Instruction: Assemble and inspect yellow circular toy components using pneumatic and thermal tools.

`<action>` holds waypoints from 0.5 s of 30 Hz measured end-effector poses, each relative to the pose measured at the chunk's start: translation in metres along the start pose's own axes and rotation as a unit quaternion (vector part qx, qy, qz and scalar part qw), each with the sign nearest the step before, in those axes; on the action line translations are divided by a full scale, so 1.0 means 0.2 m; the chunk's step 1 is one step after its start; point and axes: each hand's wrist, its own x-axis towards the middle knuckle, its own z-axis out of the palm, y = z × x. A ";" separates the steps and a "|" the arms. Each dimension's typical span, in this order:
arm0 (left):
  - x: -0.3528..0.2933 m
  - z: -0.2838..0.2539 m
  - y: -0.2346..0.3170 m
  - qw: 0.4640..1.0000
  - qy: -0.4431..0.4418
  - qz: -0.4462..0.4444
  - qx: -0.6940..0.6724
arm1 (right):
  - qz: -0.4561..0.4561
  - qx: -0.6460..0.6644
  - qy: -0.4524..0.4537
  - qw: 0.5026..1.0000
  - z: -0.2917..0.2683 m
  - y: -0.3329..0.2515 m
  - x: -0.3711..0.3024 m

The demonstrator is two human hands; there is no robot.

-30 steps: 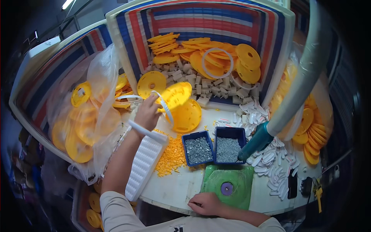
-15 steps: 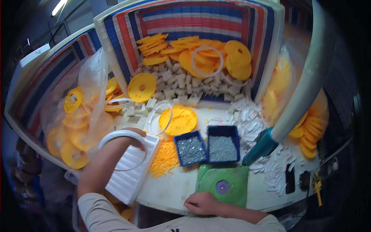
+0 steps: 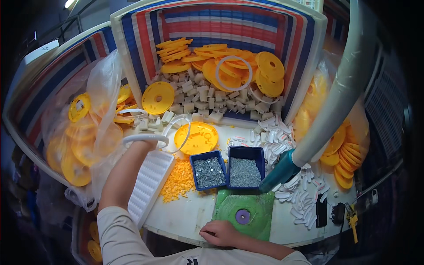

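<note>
Over the far end of a white ribbed tray (image 3: 149, 190), my left hand (image 3: 148, 144) is closed on a white ring (image 3: 128, 138), which now shows nearly edge-on. Just beyond it, another white ring (image 3: 189, 132) leans near a yellow disc (image 3: 197, 138) lying flat on the table. My right hand (image 3: 219, 233) rests at the near edge of a green pad (image 3: 265, 203) with a purple round centre (image 3: 242, 216). Its fingers are curled in, and their undersides are hidden, so I cannot tell if anything is in them.
Two blue bins (image 3: 245, 149) of small metal parts stand beyond the pad, beside loose orange pieces (image 3: 177, 181). White plastic pieces (image 3: 304, 198) lie scattered at right under a thick hose (image 3: 327, 110). A striped-lined box (image 3: 221, 27) holds yellow discs and pale blocks. Bagged discs flank both sides.
My left hand has moved away from me with the white ring, which has tipped from a wide loop to nearly edge-on. My right hand stays by the pad. The view has shifted slightly.
</note>
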 end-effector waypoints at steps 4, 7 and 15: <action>-0.24 0.09 0.03 0.992 -0.007 0.120 -0.048 | -0.013 -0.004 -0.006 1.000 -0.01 -0.03 0.01; -0.37 0.05 0.16 0.966 -0.007 0.191 -0.174 | 0.004 -0.021 -0.024 0.999 0.00 -0.02 0.01; -0.22 0.18 0.34 0.930 0.270 0.202 -0.150 | -0.004 -0.002 -0.014 1.000 0.01 -0.02 0.00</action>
